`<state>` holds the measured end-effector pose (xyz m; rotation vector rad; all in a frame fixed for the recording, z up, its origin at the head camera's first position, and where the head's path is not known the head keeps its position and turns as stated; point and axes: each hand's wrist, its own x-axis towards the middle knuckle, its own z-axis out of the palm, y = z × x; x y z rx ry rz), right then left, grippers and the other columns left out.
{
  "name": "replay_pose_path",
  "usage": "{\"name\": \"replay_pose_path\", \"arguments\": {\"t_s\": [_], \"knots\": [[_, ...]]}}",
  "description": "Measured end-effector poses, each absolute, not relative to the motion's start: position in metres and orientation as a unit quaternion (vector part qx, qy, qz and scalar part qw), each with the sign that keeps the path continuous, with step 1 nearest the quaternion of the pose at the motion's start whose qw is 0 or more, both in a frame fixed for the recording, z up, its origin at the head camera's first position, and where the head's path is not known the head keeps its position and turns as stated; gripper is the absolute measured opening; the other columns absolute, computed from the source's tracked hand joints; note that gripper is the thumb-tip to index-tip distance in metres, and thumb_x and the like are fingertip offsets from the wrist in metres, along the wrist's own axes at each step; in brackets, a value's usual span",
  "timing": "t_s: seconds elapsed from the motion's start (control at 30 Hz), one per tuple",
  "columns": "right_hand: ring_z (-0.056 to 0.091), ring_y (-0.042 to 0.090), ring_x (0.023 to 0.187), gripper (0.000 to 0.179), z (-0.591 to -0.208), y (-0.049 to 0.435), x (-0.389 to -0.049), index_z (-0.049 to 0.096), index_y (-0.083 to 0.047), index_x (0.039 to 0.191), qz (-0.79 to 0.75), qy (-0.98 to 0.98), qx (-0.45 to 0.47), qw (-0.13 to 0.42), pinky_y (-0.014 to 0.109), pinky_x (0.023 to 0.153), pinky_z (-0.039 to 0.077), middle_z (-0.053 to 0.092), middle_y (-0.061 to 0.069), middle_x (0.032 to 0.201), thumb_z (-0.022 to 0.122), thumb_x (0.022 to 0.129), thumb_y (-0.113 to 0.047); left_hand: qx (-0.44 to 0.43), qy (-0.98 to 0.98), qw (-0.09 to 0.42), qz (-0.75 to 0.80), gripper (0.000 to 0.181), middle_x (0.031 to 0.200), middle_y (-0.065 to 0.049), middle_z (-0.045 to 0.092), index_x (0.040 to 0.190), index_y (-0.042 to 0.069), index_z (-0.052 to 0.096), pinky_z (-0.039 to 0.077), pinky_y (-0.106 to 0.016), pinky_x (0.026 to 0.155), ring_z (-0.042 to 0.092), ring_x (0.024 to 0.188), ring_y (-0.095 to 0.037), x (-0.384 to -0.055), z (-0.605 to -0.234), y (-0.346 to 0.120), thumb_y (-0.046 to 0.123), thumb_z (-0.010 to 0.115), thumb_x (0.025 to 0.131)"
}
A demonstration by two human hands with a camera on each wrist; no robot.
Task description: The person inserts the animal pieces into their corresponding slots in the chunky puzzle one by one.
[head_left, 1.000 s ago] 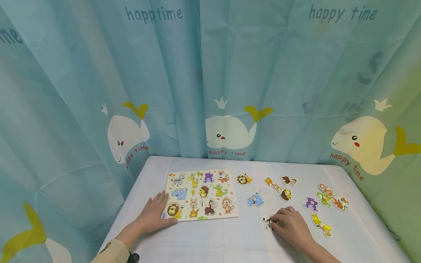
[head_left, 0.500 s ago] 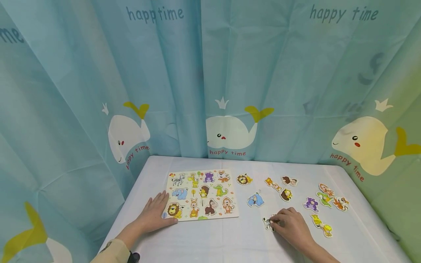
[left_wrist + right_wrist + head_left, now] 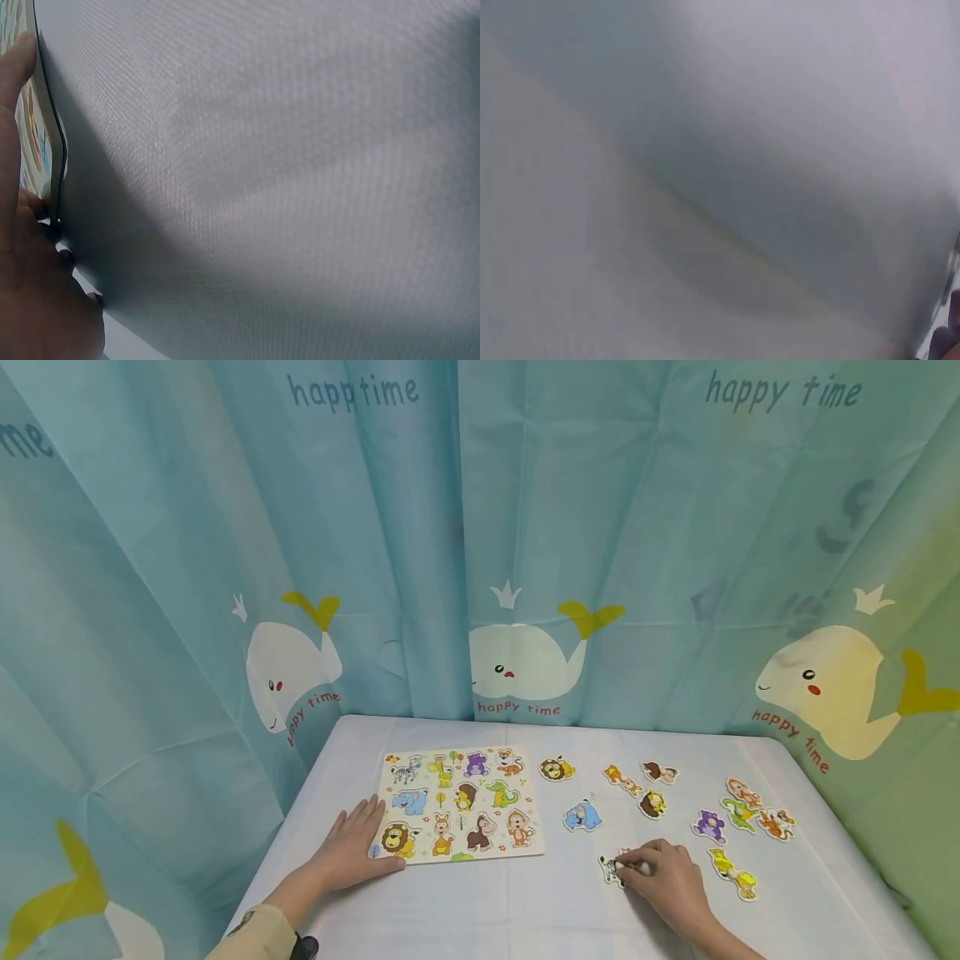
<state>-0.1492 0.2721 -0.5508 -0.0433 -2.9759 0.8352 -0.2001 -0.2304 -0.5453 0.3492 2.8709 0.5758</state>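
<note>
A flat puzzle board with printed animals lies on the left half of the table. My left hand rests at its lower left corner, fingers extended along the left edge and thumb at the front edge. In the left wrist view, the same hand touches the board's side. My right hand pinches a zebra puzzle piece low over the tabletop, its fingers hiding the piece's right part. Just beyond that piece lies a blue elephant piece. Only fingertips show in the right wrist view.
Loose pieces lie across the table's right half: a lion, a purple hippo, a crocodile, a tiger, a giraffe and several others. A blue curtain hangs behind the white table.
My right hand has shifted slightly, its other fingers drawn back a little while thumb and finger stay at the zebra puzzle piece. The left hand and the board have not moved.
</note>
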Motion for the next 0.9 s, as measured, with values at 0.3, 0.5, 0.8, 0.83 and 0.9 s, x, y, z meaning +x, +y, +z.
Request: {"name": "replay_pose_path", "arguments": {"t_s": [0.3,0.5,0.8,0.83,0.9], "knots": [[0.053,0.027,0.099,0.012,-0.5542,0.2713,-0.1474,0.080,-0.026,0.092,0.294,-0.955,-0.040,0.022,0.048,0.079,0.037,0.066,-0.001,0.101,0.084,0.083,-0.032,0.116,0.967,0.099,0.204,0.118,0.165,-0.025,0.023,0.157,-0.008,0.027,0.008,-0.063,0.124,0.015,0.153,-0.043,-0.2005,-0.5445,-0.2303,0.069,0.073,0.080],[0.052,0.025,0.096,0.012,-0.5560,0.2705,-0.1464,0.080,-0.026,0.092,0.301,-0.952,-0.048,0.023,0.044,0.075,0.034,0.065,-0.001,0.099,0.085,0.082,-0.030,0.125,0.963,0.095,0.220,0.117,0.165,-0.027,0.021,0.157,-0.010,0.027,0.013,-0.059,0.125,0.015,0.153,-0.044,-0.2006,-0.5438,-0.2299,0.064,0.076,0.080],[0.053,0.027,0.099,0.011,-0.5575,0.2703,-0.1460,0.080,-0.025,0.091,0.301,-0.952,-0.048,0.029,0.045,0.076,0.034,0.066,-0.002,0.098,0.085,0.082,-0.028,0.124,0.962,0.098,0.221,0.118,0.167,-0.023,0.020,0.158,-0.008,0.025,0.015,-0.056,0.125,0.016,0.154,-0.041,-0.2013,-0.5451,-0.2309,0.065,0.075,0.080],[0.053,0.027,0.099,0.011,-0.5575,0.2702,-0.1461,0.080,-0.025,0.091,0.300,-0.952,-0.049,0.029,0.045,0.076,0.034,0.066,-0.002,0.098,0.085,0.082,-0.028,0.124,0.963,0.099,0.219,0.118,0.167,-0.023,0.020,0.158,-0.007,0.025,0.015,-0.055,0.125,0.016,0.154,-0.041,-0.2015,-0.5452,-0.2308,0.066,0.075,0.080],[0.052,0.027,0.098,0.011,-0.5572,0.2700,-0.1459,0.080,-0.025,0.091,0.300,-0.952,-0.050,0.028,0.045,0.076,0.034,0.065,-0.001,0.098,0.085,0.082,-0.028,0.122,0.963,0.100,0.217,0.117,0.167,-0.022,0.021,0.158,-0.007,0.026,0.014,-0.055,0.126,0.016,0.154,-0.040,-0.2016,-0.5452,-0.2306,0.066,0.074,0.080]]}}
